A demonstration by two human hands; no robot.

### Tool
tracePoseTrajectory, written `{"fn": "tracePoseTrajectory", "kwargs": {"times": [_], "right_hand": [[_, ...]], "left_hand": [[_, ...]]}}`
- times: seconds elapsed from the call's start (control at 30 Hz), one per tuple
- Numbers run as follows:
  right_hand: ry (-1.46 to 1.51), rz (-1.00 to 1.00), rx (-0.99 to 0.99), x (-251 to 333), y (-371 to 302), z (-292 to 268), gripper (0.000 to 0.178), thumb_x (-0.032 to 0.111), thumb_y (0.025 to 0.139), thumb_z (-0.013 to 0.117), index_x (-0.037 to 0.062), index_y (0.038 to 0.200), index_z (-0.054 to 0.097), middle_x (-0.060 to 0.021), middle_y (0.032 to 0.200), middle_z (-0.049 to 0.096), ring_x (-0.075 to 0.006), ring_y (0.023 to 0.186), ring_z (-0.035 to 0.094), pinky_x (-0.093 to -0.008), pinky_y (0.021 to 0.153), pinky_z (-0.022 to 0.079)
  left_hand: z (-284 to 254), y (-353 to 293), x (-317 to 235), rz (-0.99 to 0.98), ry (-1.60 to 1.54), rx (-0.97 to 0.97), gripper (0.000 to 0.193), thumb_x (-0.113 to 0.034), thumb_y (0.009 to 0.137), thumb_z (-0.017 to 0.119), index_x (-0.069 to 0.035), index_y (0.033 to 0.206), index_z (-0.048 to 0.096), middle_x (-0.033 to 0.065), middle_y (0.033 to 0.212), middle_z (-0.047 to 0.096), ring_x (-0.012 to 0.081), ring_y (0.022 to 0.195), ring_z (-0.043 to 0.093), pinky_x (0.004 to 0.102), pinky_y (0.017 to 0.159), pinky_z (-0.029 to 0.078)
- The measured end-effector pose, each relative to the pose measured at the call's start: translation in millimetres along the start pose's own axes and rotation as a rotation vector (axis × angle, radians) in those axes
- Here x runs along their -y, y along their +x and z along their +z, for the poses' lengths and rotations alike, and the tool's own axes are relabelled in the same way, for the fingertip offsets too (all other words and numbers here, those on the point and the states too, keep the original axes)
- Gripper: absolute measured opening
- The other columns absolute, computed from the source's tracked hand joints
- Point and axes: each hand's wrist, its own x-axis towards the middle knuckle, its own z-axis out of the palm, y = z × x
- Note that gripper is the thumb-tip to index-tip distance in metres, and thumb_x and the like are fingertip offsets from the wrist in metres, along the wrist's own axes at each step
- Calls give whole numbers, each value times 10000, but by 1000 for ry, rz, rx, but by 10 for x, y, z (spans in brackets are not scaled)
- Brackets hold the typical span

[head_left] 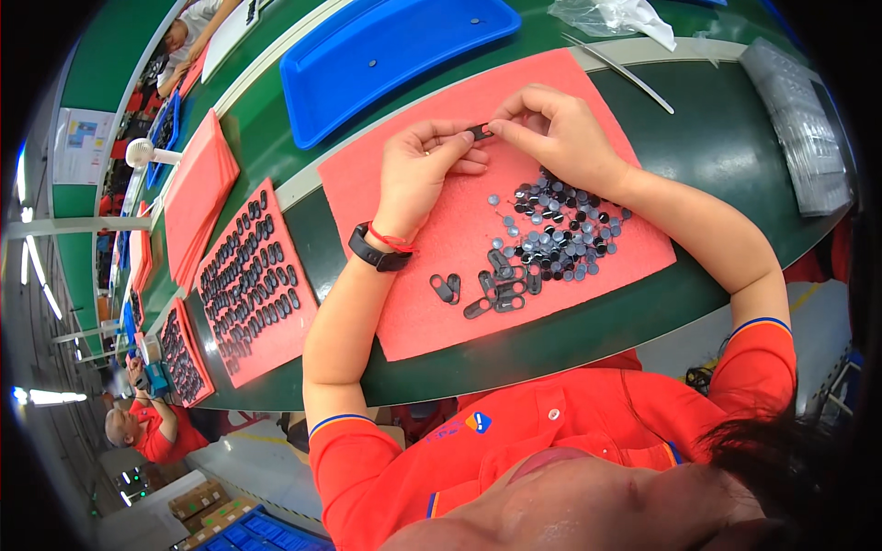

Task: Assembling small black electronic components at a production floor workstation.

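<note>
Between my two hands, over the far part of a pink foam sheet, is a small black oblong part. My left hand pinches its left end between thumb and fingers. The thumb and forefinger of my right hand close on its right end. Below my right hand lies a loose pile of small round grey and black discs. Several black oblong pieces with a round hole sit at the pile's near left, and a couple more lie a little apart.
Left of my sheet, another pink sheet carries rows of black parts. A blue tray holds two discs beyond it. Metal tweezers and stacked clear plastic trays lie to the right. Other people sit farther along the green table.
</note>
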Motion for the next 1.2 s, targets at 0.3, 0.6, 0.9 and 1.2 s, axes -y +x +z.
{"fn": "tracePoseTrajectory", "kwargs": {"times": [0.3,0.6,0.9,1.2], "right_hand": [[-31,-30,-7,-30,21,40,161,152,790,644,-4,801,605,3,634,548,-28,510,409,-206,452,331],[-72,-36,-21,-44,23,55,165,154,788,643,-7,784,605,-5,607,535,-36,499,416,-212,446,339],[-91,-43,-17,-41,20,63,166,148,787,643,-12,783,600,-26,623,559,-51,518,457,-220,470,379],[-174,-86,-33,-54,16,88,170,142,782,638,-7,736,571,-62,660,565,-108,544,516,-250,496,418]], "left_hand": [[-6,-6,-15,-14,23,17,203,-32,845,541,102,998,544,156,825,632,185,699,644,267,630,547],[16,-7,-13,-10,45,25,198,-24,841,538,100,995,543,152,816,631,182,703,642,263,627,545],[18,-6,-7,-7,58,30,186,-22,842,537,97,985,545,148,811,631,177,696,642,257,626,542],[25,-7,-16,-6,63,33,173,-19,834,548,99,962,549,144,798,630,170,679,638,252,607,544]]}}
